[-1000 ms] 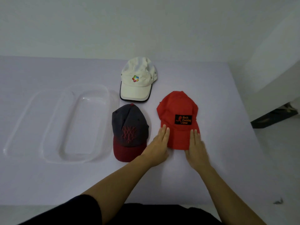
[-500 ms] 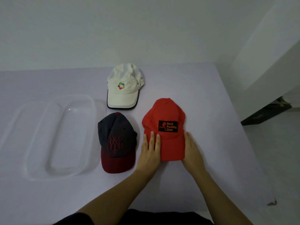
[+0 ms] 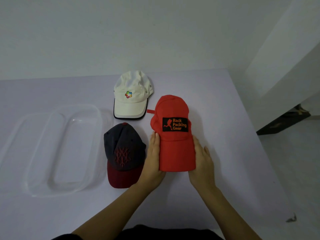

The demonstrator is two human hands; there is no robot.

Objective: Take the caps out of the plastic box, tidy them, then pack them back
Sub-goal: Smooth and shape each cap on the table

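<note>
The left hand [image 3: 153, 158] and right hand [image 3: 202, 161] flanked the red cap [image 3: 173, 153] on the desk [image 3: 233, 170], fingers [image 3: 155, 141] straight against its brim. Squeezed harder, the brim might buckle — or the cap could skid into the dark cap [image 3: 123, 153] beside it, short of the box [image 3: 52, 135].

The red cap [image 3: 174, 153] is matt cloth (plastic box [image 3: 72, 149]: clear, glossy).

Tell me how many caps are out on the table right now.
3. The white cap lies farthest back; the grey and maroon cap sits beside the clear plastic box; the red cap is between the left hand and right hand. None shows inside the box.
</note>
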